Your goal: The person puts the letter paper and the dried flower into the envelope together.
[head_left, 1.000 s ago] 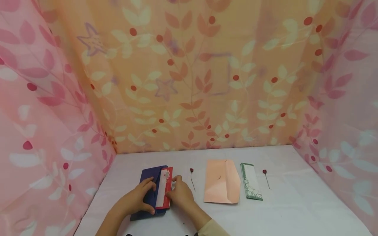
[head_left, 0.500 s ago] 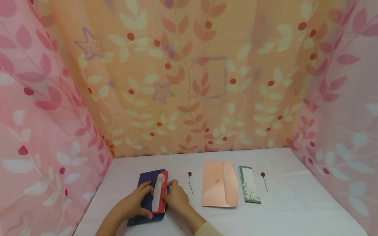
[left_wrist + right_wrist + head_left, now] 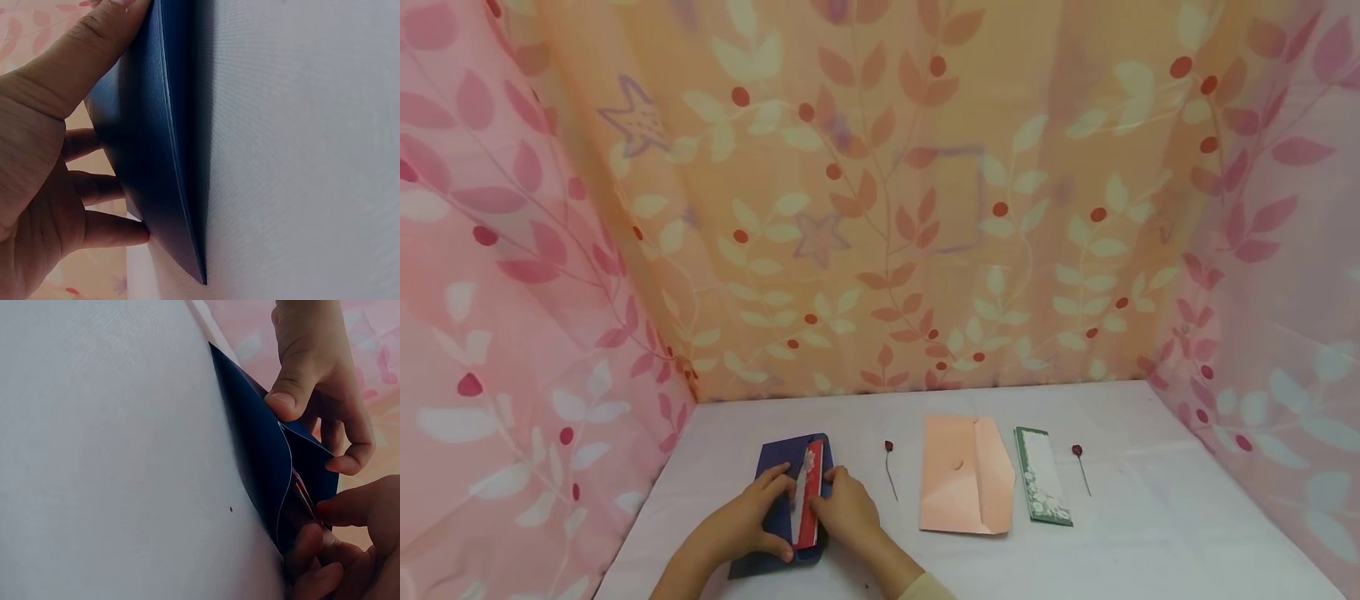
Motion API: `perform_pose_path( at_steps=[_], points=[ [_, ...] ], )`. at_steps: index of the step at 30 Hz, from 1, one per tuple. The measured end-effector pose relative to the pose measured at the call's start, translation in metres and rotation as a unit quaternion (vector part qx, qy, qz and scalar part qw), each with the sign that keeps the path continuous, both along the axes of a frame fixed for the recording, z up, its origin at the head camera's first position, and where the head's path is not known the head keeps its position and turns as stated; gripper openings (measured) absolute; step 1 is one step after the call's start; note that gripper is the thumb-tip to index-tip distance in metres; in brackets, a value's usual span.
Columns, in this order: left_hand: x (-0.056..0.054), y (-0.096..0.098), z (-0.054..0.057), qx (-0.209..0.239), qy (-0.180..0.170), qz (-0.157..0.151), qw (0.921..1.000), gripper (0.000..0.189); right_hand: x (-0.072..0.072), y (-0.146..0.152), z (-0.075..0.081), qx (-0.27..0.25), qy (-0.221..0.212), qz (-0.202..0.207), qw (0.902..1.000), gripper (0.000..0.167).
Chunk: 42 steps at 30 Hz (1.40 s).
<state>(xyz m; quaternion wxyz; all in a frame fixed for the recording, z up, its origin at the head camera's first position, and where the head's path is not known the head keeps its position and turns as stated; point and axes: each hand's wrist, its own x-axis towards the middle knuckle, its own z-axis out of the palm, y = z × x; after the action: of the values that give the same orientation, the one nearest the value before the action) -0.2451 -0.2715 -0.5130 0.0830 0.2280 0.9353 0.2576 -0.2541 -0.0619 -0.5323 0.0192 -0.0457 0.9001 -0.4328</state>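
Observation:
A dark blue envelope [image 3: 777,452] lies at the left of the table, its mouth toward the right. My left hand [image 3: 741,518] grips it at the mouth, thumb [image 3: 287,405] on the near end and a bent finger farther along the lifted edge. My right hand [image 3: 852,512] pinches the right edge of a red card [image 3: 812,493] with a white floral panel. The card is partly inside the envelope; its left part is hidden there. In the left wrist view, the envelope [image 3: 140,156] bulges up under my spread fingers.
A dried red rose [image 3: 889,447] lies right of my hands. Beyond it lie a peach envelope [image 3: 949,492] with its flap open, a green floral card [image 3: 1041,479] and a second rose [image 3: 1078,451]. Patterned curtains [image 3: 880,208] surround the white table [image 3: 1120,542].
The red card has slid left, deeper into the blue envelope, and less of its white panel shows. My right hand has moved left with it; my left hand has kept its hold.

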Motion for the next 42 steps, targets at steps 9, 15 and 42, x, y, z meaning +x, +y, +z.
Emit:
perform_pose_path(
  at_steps=[9, 15, 42],
  points=[
    [0.002, 0.001, 0.002, -0.002, 0.027, -0.002, 0.9996, 0.072, 0.002, -0.004, -0.003, 0.004, 0.021, -0.012, 0.9997, 0.039],
    [0.001, -0.001, -0.001, -0.008, 0.022, 0.002, 0.9997, 0.074, 0.003, -0.009, -0.006, 0.001, 0.026, -0.021, 0.9994, 0.035],
    [0.004, -0.001, 0.002, 0.006, 0.022, 0.001, 0.9997, 0.078, -0.003, 0.004, 0.001, -0.098, -0.037, 0.127, 0.9863, 0.065]
  ],
)
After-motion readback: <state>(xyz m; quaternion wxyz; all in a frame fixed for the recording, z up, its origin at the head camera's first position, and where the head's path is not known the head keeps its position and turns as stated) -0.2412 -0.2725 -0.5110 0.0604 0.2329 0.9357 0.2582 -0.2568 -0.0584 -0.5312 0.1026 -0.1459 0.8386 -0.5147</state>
